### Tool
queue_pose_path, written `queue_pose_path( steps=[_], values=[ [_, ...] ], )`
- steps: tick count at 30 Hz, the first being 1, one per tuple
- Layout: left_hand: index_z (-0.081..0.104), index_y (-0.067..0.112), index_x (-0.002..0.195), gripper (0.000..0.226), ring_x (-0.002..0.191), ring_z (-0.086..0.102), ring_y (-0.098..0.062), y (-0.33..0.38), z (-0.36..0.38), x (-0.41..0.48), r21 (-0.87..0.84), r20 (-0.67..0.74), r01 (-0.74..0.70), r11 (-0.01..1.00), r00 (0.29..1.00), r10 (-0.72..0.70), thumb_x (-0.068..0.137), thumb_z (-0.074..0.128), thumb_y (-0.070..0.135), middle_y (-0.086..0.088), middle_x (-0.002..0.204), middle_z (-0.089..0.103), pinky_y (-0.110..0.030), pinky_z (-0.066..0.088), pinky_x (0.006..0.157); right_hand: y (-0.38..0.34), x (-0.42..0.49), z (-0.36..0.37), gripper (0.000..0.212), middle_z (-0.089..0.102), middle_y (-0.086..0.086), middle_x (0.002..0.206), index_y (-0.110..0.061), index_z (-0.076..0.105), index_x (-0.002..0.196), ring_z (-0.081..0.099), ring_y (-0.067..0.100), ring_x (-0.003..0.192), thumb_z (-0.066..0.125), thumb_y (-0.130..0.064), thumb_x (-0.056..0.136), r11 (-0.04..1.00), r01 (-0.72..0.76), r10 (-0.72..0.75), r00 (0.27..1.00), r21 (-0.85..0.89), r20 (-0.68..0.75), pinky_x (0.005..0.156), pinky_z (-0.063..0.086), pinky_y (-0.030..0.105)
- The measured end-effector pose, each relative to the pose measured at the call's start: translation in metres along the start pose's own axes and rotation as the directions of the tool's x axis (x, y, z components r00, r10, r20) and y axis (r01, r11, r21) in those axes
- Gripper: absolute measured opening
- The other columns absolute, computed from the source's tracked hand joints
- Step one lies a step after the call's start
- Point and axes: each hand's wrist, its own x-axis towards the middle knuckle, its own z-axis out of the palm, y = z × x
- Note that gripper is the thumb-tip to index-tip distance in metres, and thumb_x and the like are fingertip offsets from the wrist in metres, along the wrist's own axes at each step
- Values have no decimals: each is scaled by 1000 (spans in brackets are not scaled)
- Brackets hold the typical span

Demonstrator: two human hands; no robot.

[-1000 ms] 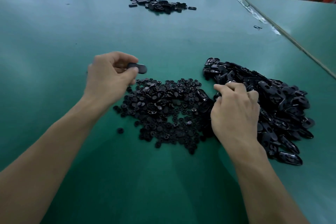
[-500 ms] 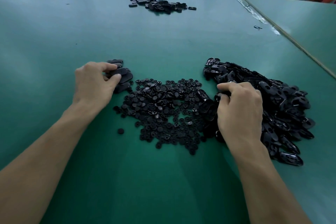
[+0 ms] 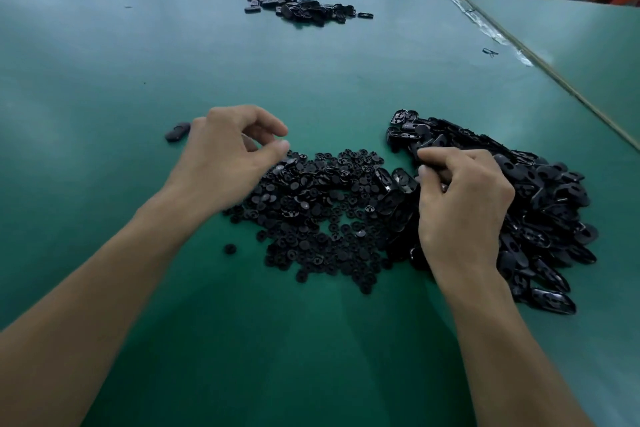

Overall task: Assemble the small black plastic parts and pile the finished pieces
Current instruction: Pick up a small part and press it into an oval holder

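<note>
From the head camera, the left hand [image 3: 228, 156] had let go of the black part it held a second ago. That finished piece [image 3: 177, 132] lay on the green table [image 3: 104, 62], just left of the hand. The fingers were loose and held nothing, above the edge of the little round parts [image 3: 311, 215]. The right hand [image 3: 464, 208] pinched an oval shell [image 3: 434, 166] at the big shell pile [image 3: 540, 211], same as before.
</note>
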Motion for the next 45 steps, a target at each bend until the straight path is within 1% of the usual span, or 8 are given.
queue_pose_path(
  steps=[3, 7, 12, 23, 29, 34, 38, 45],
  values=[
    [74, 30, 95, 13, 63, 63, 2, 10, 7, -6, -101, 124, -3, 995, 992, 16, 85, 79, 25, 9, 78, 72, -13, 51, 68, -11, -5, 4, 15, 69, -8, 90, -22, 74, 103, 66, 8, 77, 72, -13, 92, 968, 20, -26, 999, 249, 20, 80, 54, 19],
    [74, 27, 101, 17, 77, 71, -12, 18, 16, -13, -261, 257, 62, 963, 966, 8, 86, 80, 22, 6, 87, 76, -32, 60, 77, -28, -14, 12, 17, 75, -3, 78, -23, 68, 91, 74, 12, 71, 72, -6, 90, 705, -275, 64, 942, 654, 328, 64, 54, 22],
    [75, 16, 93, 9, 73, 74, -26, 22, 20, -17, -375, 292, 73, 924, 956, 43, 88, 76, 9, -6, 82, 77, -39, 62, 74, -29, -16, 12, 6, 76, 3, 77, -12, 66, 94, 75, 18, 70, 67, -6, 94, 515, -456, 81, 869, 726, 488, 58, 53, 20],
    [71, 15, 92, 14, 67, 71, -15, 26, 22, -19, -435, 300, 119, 893, 954, 19, 88, 72, 2, -5, 74, 75, -32, 60, 67, -24, -16, 14, 13, 75, -2, 77, -23, 75, 92, 68, 9, 70, 73, -10, 90, 644, -371, 80, 902, 669, 423, 70, 53, 23],
    [72, 29, 102, 17, 56, 49, -7, 23, 23, -20, -321, 371, 68, 945, 927, 60, 88, 76, 20, 2, 66, 70, -21, 41, 58, -28, -18, 17, 32, 78, -5, 91, -26, 74, 102, 73, 8, 90, 64, 3, 93, 675, -304, 7, 914, 672, 406, 85, 55, 22],
    [77, 27, 96, 11, 58, 55, -1, 18, 23, -15, -346, 218, 72, 936, 976, 6, 88, 77, 19, 9, 68, 67, -13, 45, 62, -23, -22, 15, 21, 70, -9, 98, -21, 75, 112, 63, 9, 95, 70, -14, 92, 977, 56, -121, 939, 205, 321, 90, 49, 24],
    [76, 25, 85, 12, 59, 60, -1, 20, 22, -14, -398, 158, 80, 914, 987, -17, 85, 79, 14, 7, 71, 73, -17, 53, 62, -23, -24, 17, 23, 59, -5, 102, -25, 74, 115, 47, 18, 105, 69, -26, 93, 976, 214, -175, 865, -30, 470, 91, 37, 24],
    [76, 18, 85, 10, 60, 66, -9, 21, 21, -13, -465, 97, 134, 875, 990, -100, 82, 81, 11, 2, 69, 74, -23, 59, 60, -26, -22, 18, 17, 58, -5, 102, -26, 75, 109, 46, 15, 106, 66, -30, 96, 978, 198, -135, 838, -64, 530, 90, 38, 25]
  ],
)
